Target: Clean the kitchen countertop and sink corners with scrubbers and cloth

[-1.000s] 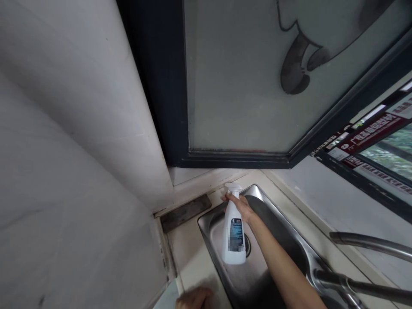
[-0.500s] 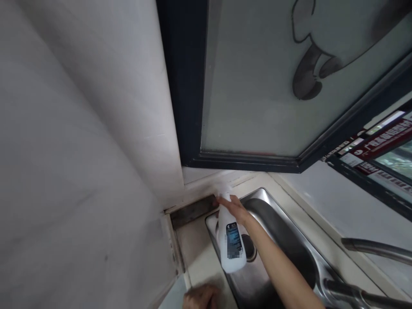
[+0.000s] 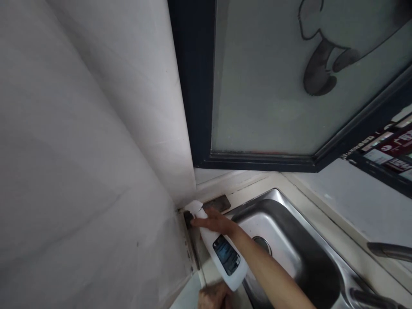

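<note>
A white spray bottle [image 3: 222,254] with a dark blue label slants across the corner between the wall and the sink. My right hand [image 3: 216,222] is closed round its neck, just below the white spray head, which points toward the left wall. The bottle's base hangs at the sink's left rim. Below it, at the bottom edge of the picture, my left hand [image 3: 214,296] rests near the counter with fingers curled; whatever they may hold is hidden. A dark, stained strip [image 3: 220,203] lies along the back of the counter, partly behind my right hand.
The steel sink [image 3: 296,219] with its round drain [image 3: 262,244] lies to the right of the bottle. A metal faucet [image 3: 389,251] juts in at the right. Above hangs an open dark-framed window [image 3: 257,165] with frosted glass. A pale wall [image 3: 112,193] rises on the left.
My right hand has carried the spray bottle left from over the sink into the wall corner, and the bottle is now more tilted. The view has shifted slightly; my left hand stays curled.
</note>
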Demonstrator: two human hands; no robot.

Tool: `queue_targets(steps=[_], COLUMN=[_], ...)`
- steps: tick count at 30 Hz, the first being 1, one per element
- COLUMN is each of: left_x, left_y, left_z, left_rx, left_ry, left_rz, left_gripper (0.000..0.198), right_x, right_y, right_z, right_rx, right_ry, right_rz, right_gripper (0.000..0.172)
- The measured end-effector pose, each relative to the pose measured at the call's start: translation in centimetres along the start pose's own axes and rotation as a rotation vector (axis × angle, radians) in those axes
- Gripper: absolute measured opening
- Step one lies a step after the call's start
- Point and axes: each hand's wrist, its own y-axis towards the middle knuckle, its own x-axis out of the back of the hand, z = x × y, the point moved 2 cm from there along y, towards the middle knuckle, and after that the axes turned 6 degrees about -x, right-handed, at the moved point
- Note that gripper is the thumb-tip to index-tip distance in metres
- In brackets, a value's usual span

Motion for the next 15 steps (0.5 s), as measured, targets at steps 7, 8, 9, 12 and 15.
queue_targets(steps=[7,8,9,12,15], left_x=[0.9,1.2,1.5,2.7,3.9], left_y=[0.5,0.8,1.1,2.0,2.3], left_z=[-0.9,-1.1,-1.3,-1.9,-2.5], left_rx=[-0.016,-0.024,-0.031,-0.029,0.027], left_ry=[-0.046,-0.06,-0.076,-0.126,-0.173], left_rz=[-0.019,-0.01,0.007,0.061,0.082], left_gripper=[0.02,0.019,0.018,0.017,0.023], right_x=[-1.2,-1.4,-1.6,-1.9,-2.1], right_y=[0.4,0.3,0.1,-0.4,-1.3], right_z=[1.6,1.7,1.8,1.2,-0.2], right_rx=[0.003,-0.007,-0.018,-0.047,-0.077], right_ry=[-0.046,-0.057,-0.064,-0.041,0.009], right_rz=[0.019,0.016,0.011,0.01,0.026], right_gripper=[0.031,0.031,0.033,0.04,0.039])
